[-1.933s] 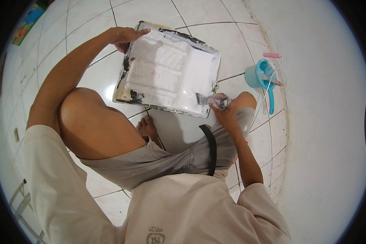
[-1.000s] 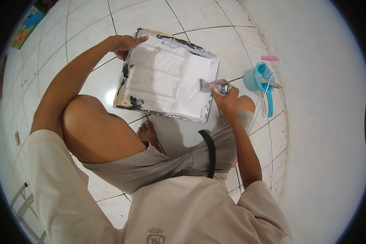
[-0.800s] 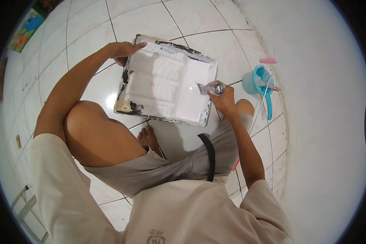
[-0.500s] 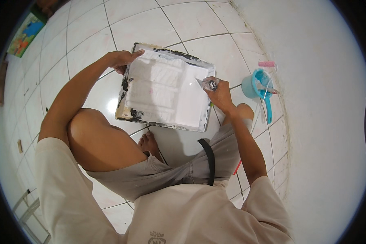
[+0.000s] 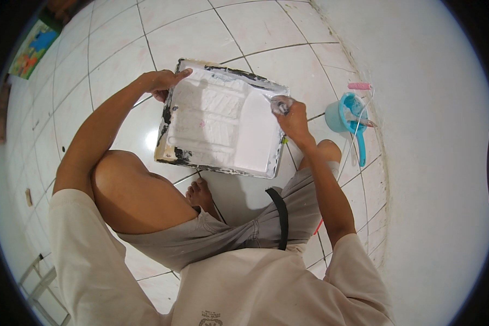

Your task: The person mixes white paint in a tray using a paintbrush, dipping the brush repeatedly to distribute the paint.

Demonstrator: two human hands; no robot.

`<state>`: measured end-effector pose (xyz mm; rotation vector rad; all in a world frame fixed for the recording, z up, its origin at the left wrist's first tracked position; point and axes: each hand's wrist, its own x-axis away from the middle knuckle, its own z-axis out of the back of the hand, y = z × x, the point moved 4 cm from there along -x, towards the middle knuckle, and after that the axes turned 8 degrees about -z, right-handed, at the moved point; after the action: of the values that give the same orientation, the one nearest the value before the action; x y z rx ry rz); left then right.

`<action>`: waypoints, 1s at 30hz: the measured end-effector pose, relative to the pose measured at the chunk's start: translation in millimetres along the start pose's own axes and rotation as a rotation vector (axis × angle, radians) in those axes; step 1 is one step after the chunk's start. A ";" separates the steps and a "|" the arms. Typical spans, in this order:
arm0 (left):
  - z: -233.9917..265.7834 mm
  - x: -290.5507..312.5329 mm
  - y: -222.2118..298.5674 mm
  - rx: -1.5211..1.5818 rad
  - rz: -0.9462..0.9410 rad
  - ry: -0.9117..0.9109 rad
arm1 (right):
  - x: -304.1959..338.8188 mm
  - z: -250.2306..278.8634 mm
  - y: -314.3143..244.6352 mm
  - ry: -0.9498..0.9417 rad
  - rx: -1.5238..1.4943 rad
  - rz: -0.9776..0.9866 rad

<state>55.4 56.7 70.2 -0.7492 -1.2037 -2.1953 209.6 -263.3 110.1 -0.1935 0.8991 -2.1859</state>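
A paint tray (image 5: 175,155) with white paint and dark, paint-crusted edges lies in front of me. My left hand (image 5: 167,81) grips its upper left rim, thumb over the edge and fingers beneath. At the tray's right side, my right hand (image 5: 292,117) is closed around a paint-smeared putty knife (image 5: 281,104). Its blade reaches to the upper right corner, mostly hidden in the paint and by the hand. Smooth wet paint (image 5: 255,130) fills the deep right end. Across the ribbed left part, the coat is thinner and streaky.
A light-blue dipper (image 5: 337,117) with a brush (image 5: 367,123) in it stands at right by the white wall (image 5: 434,163). A pink paint roller (image 5: 359,86) with a wire frame leans there. Tiled floor surrounds my bent legs; a metal frame (image 5: 41,285) shows at lower left.
My right hand has moved the putty knife slightly up toward the tray's upper right corner, and the blade has sunk from sight. The left hand keeps its grip on the rim.
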 end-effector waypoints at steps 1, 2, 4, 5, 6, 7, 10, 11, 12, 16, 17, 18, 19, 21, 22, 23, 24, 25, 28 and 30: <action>0.6 0.1 -3.4 -0.002 0.004 0.003 | 0.2 -3.8 -10.8 0.008 0.028 0.097; 0.1 0.3 -7.1 0.001 0.012 0.018 | 0.6 -3.7 -16.9 0.008 0.023 0.098; -0.3 0.2 -8.2 0.004 0.016 0.032 | 3.4 -2.2 -20.3 -0.122 -0.090 -0.157; -0.5 0.4 -6.2 -0.002 0.013 0.026 | 2.5 -1.9 -18.5 -0.120 -0.087 -0.158; -1.2 0.4 -4.3 -0.008 0.009 0.020 | 0.7 -0.2 -18.1 -0.061 -0.054 -0.086; -1.1 0.7 -4.7 -0.011 0.010 0.020 | 0.1 0.3 -19.2 -0.003 -0.024 -0.012; -0.5 1.9 -6.7 -0.006 0.003 0.037 | 5.7 -5.4 -17.3 -0.077 -0.036 0.093; 0.3 2.4 -7.3 -0.010 0.000 0.035 | 6.2 -3.5 -15.4 -0.080 -0.037 0.096; 0.8 3.1 -8.1 -0.014 -0.004 0.034 | 5.8 1.4 -9.3 -0.086 -0.132 0.006; -1.3 2.1 1.1 -0.002 -0.020 0.021 | 4.0 30.5 46.3 0.110 -0.469 -0.391; -0.7 0.7 -3.3 0.018 -0.008 0.028 | 3.9 35.7 49.2 0.111 -0.469 -0.391; -0.2 -0.6 -7.2 0.038 0.003 0.034 | 4.4 41.2 54.9 0.138 -0.644 -0.444; 0.7 -3.0 -13.7 0.037 0.004 0.035 | 4.8 45.3 56.6 0.162 -0.822 -0.494; 4.1 -6.6 -27.7 0.154 0.007 0.079 | 5.9 52.7 60.5 0.168 -0.819 -0.522; 4.6 -7.6 -28.4 0.150 0.004 0.073 | 8.5 57.8 66.0 0.181 -0.811 -0.556; 4.7 -8.6 -28.3 0.124 -0.022 0.062 | 10.6 61.1 72.0 0.188 -0.809 -0.561; 4.6 -9.9 -27.9 0.097 -0.047 0.051 | 12.8 63.1 78.6 0.201 -0.803 -0.557; 5.0 -10.4 -30.2 0.095 -0.048 0.048 | 13.7 64.4 79.6 0.210 -0.800 -0.552; 5.8 -12.7 -37.2 0.112 -0.039 0.042 | 21.1 71.3 82.3 0.263 -0.785 -0.569; 7.4 -14.8 -40.3 0.103 -0.090 0.027 | 21.3 75.0 82.7 0.249 -0.770 -0.558</action>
<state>40.6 84.5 40.2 -0.6329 -1.3502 -2.1890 272.6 -357.8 108.6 -0.6089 2.0018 -2.2560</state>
